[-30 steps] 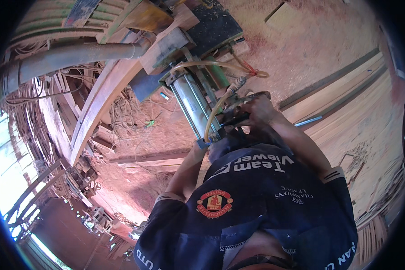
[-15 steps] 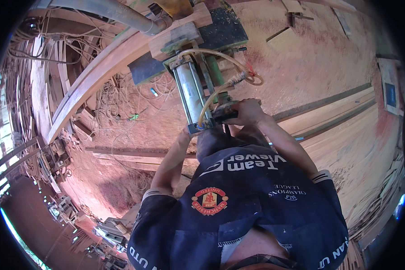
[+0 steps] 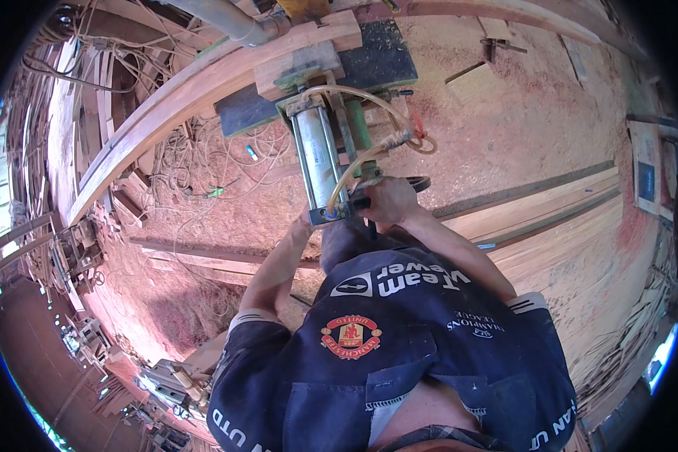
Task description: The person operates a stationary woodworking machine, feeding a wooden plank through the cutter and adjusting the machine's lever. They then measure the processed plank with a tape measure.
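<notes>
A pneumatic cylinder point(image 3: 319, 154) with a silvery barrel and steel tie rods stands in front of me, its dark end block nearest my body. My right hand point(image 3: 392, 200) is closed at a dark handwheel point(image 3: 420, 183) just right of that block; part of the rim shows past the knuckles. My left hand point(image 3: 306, 219) is by the block's left side, its fingers hidden behind the cylinder. At the far end, a wooden block point(image 3: 300, 69) sits between the cylinder and a long, curved timber point(image 3: 162, 113). A yellowish air hose point(image 3: 344, 181) loops along the cylinder's right side.
A dark plate point(image 3: 380, 56) lies under the timber. Grey pipe point(image 3: 237, 24) crosses above it. Sawdust covers the floor, with tangled cord point(image 3: 181, 169) at left. Long boards point(image 3: 535, 207) lie on the right, and wood scraps pile up at far left.
My right hand has moved left, closer to the cylinder's end block, uncovering the handwheel's rim on its right. My left hand stays by the block. The whole view has shifted slightly.
</notes>
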### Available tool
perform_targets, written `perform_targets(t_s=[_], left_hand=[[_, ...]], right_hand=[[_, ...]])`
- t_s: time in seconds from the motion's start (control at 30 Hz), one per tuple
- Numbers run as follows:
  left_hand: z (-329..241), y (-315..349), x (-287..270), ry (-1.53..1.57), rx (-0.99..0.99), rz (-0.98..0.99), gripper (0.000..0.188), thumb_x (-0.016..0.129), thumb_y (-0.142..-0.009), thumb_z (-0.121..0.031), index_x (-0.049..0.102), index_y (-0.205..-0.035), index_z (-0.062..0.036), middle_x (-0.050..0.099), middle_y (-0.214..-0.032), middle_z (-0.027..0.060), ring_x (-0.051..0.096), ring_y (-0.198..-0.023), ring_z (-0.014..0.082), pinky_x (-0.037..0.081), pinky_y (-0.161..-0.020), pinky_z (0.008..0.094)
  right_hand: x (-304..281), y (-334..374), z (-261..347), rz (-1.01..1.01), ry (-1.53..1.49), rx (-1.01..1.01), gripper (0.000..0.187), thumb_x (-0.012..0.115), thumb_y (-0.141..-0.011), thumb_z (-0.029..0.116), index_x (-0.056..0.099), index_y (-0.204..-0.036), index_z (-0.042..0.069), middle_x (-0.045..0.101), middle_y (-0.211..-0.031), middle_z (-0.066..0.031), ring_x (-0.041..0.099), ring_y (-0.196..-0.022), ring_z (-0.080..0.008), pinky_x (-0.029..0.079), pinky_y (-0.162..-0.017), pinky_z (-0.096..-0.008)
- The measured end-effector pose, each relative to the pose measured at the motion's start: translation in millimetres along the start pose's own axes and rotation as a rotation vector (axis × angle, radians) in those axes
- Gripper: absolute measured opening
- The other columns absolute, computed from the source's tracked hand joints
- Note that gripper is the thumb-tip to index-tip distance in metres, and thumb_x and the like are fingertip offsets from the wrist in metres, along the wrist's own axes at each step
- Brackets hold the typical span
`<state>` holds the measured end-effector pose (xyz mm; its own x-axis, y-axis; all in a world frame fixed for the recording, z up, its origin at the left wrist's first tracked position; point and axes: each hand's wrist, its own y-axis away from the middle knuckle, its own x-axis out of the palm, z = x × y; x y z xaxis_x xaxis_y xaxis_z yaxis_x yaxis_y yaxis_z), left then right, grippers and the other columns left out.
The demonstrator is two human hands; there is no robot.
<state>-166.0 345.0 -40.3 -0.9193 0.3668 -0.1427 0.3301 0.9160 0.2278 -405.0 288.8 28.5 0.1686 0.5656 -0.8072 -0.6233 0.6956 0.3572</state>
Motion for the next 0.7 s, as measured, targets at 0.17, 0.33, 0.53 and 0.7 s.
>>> perform_targets(t_s=[0.17, 0.33, 0.53, 0.7], left_hand=[[-2, -2, 3, 0.011, -0.012, 0.001, 0.051, 0.083, -0.088, -0.025, 0.065, -0.129, -0.0028, 0.069, -0.126, 0.01, 0.068, -0.111, 0.0221, 0.055, -0.097, 0.0361], [-2, -2, 7, 0.048, -0.003, 0.007, 0.052, 0.083, -0.088, -0.024, 0.064, -0.131, -0.0029, 0.069, -0.127, 0.0099, 0.067, -0.112, 0.0219, 0.055, -0.098, 0.0361], [-5, -9, 15, 0.099, 0.044, 0.008, 0.053, 0.083, -0.088, -0.023, 0.063, -0.132, -0.003, 0.068, -0.129, 0.0098, 0.067, -0.113, 0.0217, 0.055, -0.098, 0.0361], [-9, -13, 16, 0.134, 0.058, 0.013, 0.054, 0.083, -0.088, -0.022, 0.062, -0.134, -0.003, 0.068, -0.13, 0.0097, 0.067, -0.114, 0.0215, 0.054, -0.099, 0.0361]], right_hand=[[8, 1, -7, -0.08, -0.013, -0.051, 0.048, 0.072, -0.078, 0.061, 0.08, -0.093, 0.016, 0.075, -0.079, -0.0113, 0.075, -0.073, -0.0304, 0.06, -0.066, -0.0453], [19, 8, -25, -0.229, -0.081, -0.075, 0.054, 0.069, -0.079, 0.068, 0.079, -0.086, 0.015, 0.074, -0.076, -0.0108, 0.074, -0.07, -0.0296, 0.058, -0.062, -0.0445], [16, 12, -29, -0.223, -0.045, -0.068, 0.061, 0.066, -0.079, 0.074, 0.078, -0.081, 0.015, 0.074, -0.073, -0.0106, 0.074, -0.068, -0.0292, 0.057, -0.059, -0.0449], [12, 11, -26, -0.239, -0.089, -0.029, 0.048, 0.079, -0.065, 0.062, 0.076, -0.075, 0.015, 0.072, -0.067, -0.0072, 0.071, -0.061, -0.0279, 0.054, -0.06, -0.0445]])
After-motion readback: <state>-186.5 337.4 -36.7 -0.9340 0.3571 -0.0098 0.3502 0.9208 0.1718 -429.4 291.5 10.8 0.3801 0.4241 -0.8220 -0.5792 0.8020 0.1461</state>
